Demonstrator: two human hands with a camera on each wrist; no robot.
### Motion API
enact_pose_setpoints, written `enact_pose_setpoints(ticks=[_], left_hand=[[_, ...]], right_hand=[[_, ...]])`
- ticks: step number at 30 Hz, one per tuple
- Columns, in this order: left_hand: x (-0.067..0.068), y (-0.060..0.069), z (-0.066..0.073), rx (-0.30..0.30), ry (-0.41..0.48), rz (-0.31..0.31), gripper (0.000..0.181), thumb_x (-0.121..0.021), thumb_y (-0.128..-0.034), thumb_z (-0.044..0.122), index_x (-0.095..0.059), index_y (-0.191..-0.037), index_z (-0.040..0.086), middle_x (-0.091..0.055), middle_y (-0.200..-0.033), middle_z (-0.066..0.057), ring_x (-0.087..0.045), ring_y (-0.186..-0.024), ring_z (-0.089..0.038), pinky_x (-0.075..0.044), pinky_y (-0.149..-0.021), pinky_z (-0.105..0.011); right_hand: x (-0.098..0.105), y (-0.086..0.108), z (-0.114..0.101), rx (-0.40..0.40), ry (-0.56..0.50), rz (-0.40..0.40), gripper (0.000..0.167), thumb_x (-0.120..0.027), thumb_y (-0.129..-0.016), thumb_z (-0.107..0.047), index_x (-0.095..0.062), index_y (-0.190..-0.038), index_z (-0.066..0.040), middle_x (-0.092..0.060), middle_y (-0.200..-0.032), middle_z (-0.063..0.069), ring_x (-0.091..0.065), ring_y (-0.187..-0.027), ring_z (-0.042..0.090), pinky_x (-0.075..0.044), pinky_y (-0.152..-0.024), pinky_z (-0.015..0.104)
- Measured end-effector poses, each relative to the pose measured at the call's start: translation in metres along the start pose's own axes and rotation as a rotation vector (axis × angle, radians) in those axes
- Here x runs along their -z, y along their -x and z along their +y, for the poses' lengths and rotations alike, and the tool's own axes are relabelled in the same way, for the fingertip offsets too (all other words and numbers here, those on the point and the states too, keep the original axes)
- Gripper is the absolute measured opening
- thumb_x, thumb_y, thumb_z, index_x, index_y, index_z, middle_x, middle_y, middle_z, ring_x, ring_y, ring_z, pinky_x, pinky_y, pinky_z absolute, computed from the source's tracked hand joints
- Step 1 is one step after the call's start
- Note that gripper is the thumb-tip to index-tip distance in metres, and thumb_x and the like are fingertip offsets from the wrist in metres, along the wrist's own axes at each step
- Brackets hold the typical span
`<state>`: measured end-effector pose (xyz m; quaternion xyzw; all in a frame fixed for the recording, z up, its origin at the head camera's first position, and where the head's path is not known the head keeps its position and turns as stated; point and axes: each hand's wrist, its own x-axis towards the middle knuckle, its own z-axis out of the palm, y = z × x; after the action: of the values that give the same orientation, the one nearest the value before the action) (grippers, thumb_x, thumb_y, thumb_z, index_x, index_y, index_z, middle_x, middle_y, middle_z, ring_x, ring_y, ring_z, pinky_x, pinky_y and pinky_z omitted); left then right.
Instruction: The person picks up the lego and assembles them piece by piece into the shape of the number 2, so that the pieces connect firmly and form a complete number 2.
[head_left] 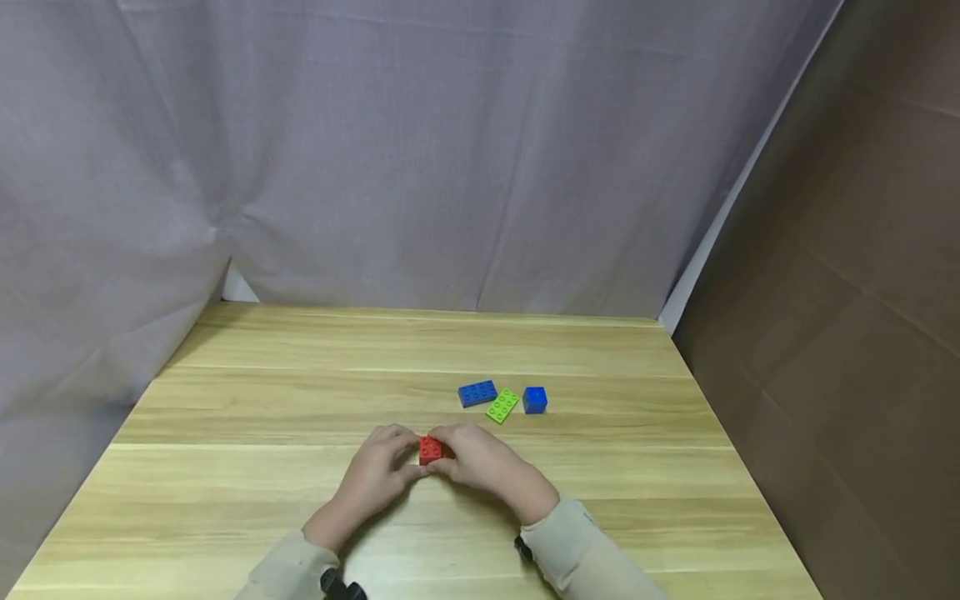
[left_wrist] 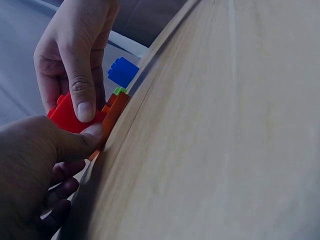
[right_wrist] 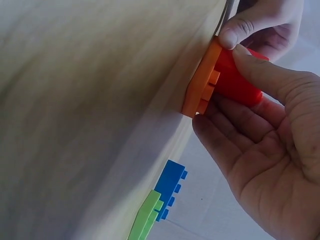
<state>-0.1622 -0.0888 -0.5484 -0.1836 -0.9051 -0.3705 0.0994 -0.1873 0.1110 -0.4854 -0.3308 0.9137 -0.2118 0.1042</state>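
A red toy building brick (head_left: 430,451) stands on one end of a flat orange brick (right_wrist: 199,82), whose bare studs show beside it; whether the two are fully joined I cannot tell. My right hand (head_left: 483,458) grips the red brick, thumb on one side and fingers on the other. At the orange brick's left end, my left hand (head_left: 373,468) pinches it, the thumb close against the red brick. In the head view the orange brick is mostly hidden under the red one and my right hand.
Beyond my hands lie a blue eight-stud brick (head_left: 477,393), a flat light green brick (head_left: 502,406) and a small blue cube-like brick (head_left: 535,400). They sit on a wooden table (head_left: 225,483). Grey cloth (head_left: 390,167) hangs behind, and a brown panel (head_left: 840,292) stands at right.
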Motion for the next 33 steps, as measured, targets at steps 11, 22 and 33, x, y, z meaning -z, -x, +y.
enact_pose_setpoints(ticks=[11,22,33], left_hand=[[0.008,-0.014,0.001,-0.035,-0.032,-0.069,0.039,-0.084,-0.0824,0.029,-0.071,-0.114,0.011,-0.068,-0.111,0.000,-0.059,-0.109,-0.022,-0.050,-0.096,-0.042],[0.011,-0.022,0.001,0.005,0.108,-0.161,0.053,-0.082,-0.0846,0.035,-0.065,-0.129,0.012,-0.066,-0.128,-0.003,-0.058,-0.124,-0.025,-0.044,-0.109,-0.047],[0.012,-0.023,-0.001,0.005,0.184,-0.158,0.049,-0.083,-0.0834,0.032,-0.068,-0.126,0.013,-0.068,-0.125,0.002,-0.062,-0.119,-0.021,-0.047,-0.106,-0.046]], right_hand=[[0.009,-0.006,0.004,0.056,0.103,0.021,0.029,-0.070,-0.095,-0.035,-0.067,-0.115,-0.015,-0.061,-0.084,-0.010,-0.053,-0.072,0.005,-0.046,-0.061,0.020],[0.024,0.003,0.016,0.038,0.071,0.064,0.075,-0.066,-0.092,-0.055,-0.050,-0.146,-0.005,-0.058,-0.142,0.009,-0.057,-0.127,0.022,-0.049,-0.105,0.037],[0.062,0.014,0.049,-0.048,0.110,0.224,0.057,-0.071,-0.094,-0.041,-0.060,-0.136,-0.005,-0.066,-0.132,0.010,-0.063,-0.120,0.026,-0.051,-0.102,0.043]])
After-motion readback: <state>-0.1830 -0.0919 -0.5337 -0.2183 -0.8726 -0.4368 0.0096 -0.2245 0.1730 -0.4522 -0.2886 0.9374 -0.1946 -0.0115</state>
